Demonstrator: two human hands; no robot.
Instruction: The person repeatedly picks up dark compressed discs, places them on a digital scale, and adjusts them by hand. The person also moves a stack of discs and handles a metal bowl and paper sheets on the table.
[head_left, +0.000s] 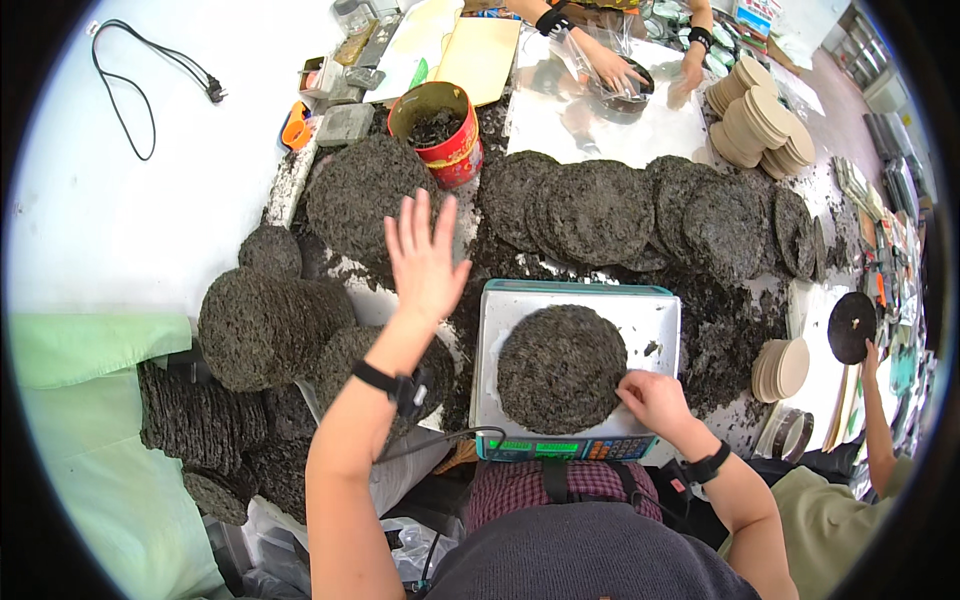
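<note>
A dark, round pressed cake of leafy material (562, 369) lies on the white pan of a digital scale (489, 337) with a teal frame. At the cake's right edge is my right hand (651, 399), its thumb and fingertips pinched together against the rim. My left hand (427, 259) is spread palm down, holding nothing, over the lower edge of another large dark cake (367, 195). Beyond that hand stands a red tin (469, 154) with dark loose bits inside. Overlapping round cakes (600, 210) lie in a row behind the scale.
Stacked dark cakes (251, 330) crowd the left side. Beige discs (780, 369) stand right of the scale, with more piles (754, 127) behind. A co-worker's hands (619, 73) touch a bagged dark disc at the far side; another person's hand (870, 358) holds a black disc (852, 328) at right.
</note>
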